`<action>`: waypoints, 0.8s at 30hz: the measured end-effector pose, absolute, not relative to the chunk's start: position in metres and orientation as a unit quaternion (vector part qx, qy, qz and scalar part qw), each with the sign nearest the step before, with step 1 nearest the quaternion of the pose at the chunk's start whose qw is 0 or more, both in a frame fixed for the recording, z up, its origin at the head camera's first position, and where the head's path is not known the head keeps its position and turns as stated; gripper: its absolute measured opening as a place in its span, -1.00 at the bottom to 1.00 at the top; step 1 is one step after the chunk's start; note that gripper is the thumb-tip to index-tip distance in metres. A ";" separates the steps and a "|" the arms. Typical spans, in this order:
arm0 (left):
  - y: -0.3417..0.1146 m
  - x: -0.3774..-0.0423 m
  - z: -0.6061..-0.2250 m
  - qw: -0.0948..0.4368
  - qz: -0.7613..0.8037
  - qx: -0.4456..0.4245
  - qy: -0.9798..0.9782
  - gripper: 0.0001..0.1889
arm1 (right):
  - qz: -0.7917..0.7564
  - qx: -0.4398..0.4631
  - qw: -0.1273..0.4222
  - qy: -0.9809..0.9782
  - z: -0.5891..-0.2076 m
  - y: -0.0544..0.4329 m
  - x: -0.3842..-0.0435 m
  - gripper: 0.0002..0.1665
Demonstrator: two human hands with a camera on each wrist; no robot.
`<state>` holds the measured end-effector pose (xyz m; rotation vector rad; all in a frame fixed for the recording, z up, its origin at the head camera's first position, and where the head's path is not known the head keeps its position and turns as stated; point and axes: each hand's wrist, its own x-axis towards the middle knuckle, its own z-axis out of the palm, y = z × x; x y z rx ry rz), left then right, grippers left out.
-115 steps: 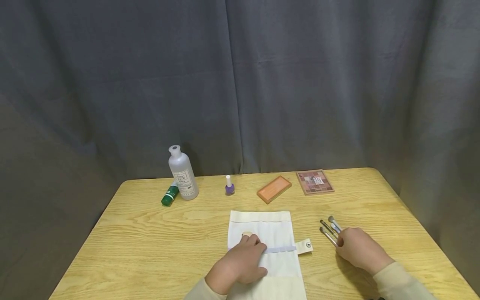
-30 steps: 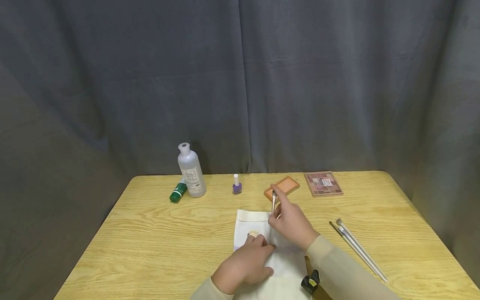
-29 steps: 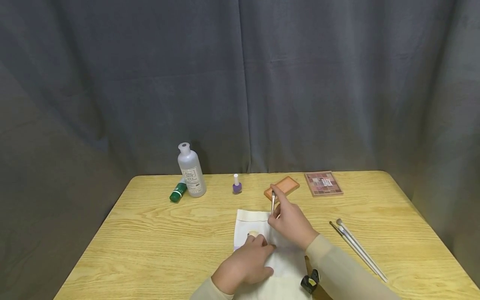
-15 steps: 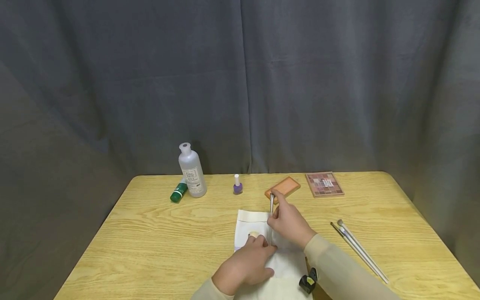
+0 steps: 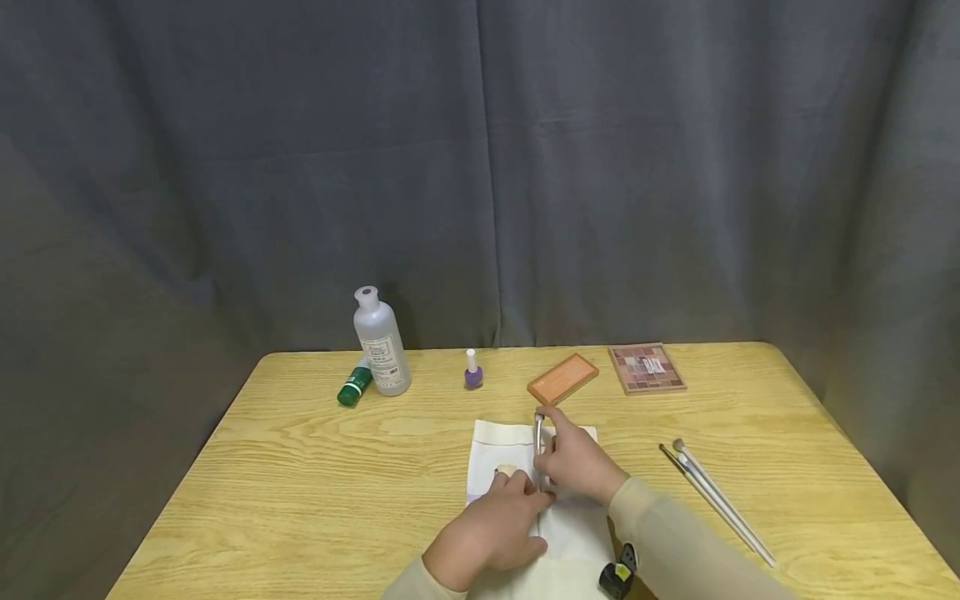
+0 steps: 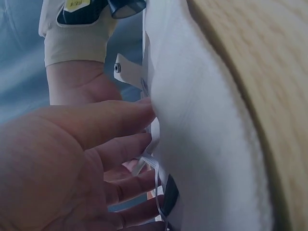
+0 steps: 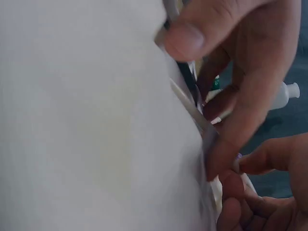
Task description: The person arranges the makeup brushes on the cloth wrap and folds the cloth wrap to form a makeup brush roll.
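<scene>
A white cloth brush roll (image 5: 577, 533) lies unfolded at the front of the table. My left hand (image 5: 491, 529) rests on it, fingers extended; in the left wrist view, its thumb and fingertips touch the cloth and the thin elastic band (image 6: 155, 163). My right hand (image 5: 581, 462) pinches a slim makeup brush (image 5: 538, 433) near its bristle end. The handle runs down toward the left fingertips, and in the right wrist view the brush handle (image 7: 187, 103) lies along the cloth at the band. Left of it, a pale round brush head (image 5: 507, 469) shows in the roll, partly covered by my left hand.
Several more brushes (image 5: 720, 504) lie at the right. Along the back stand a clear bottle (image 5: 382, 350) and purple nail polish (image 5: 473, 375); a green tube (image 5: 354, 383), an orange case (image 5: 562, 379) and an eyeshadow palette (image 5: 647, 369) lie there. A dark curtain (image 5: 480, 167) hangs behind.
My right hand picked one brush from those at the right and brought it over the roll. In the last second, the brush slid down toward my left fingertips. My left hand stayed put.
</scene>
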<state>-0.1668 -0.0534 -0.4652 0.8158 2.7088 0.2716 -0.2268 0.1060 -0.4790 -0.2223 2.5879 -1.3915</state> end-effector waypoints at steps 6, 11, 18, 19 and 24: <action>-0.054 -0.168 -0.467 0.143 0.087 0.289 0.943 -0.36 | -0.453 -0.092 0.120 0.879 -0.480 0.102 -0.218 -0.11; -0.054 -0.169 -0.468 0.137 0.085 0.291 0.943 -0.42 | -0.446 -0.108 0.138 0.878 -0.481 0.105 -0.217 -0.18; -0.054 -0.169 -0.468 0.144 0.086 0.288 0.943 -0.44 | -0.431 -0.122 0.162 0.879 -0.483 0.108 -0.214 -0.52; -0.054 -0.169 -0.468 0.143 0.085 0.289 0.943 -0.43 | -0.427 -0.124 0.162 0.881 -0.483 0.108 -0.214 -0.57; -0.054 -0.168 -0.468 0.142 0.089 0.293 0.941 -0.41 | -0.404 -0.134 0.156 0.892 -0.484 0.110 -0.214 -0.71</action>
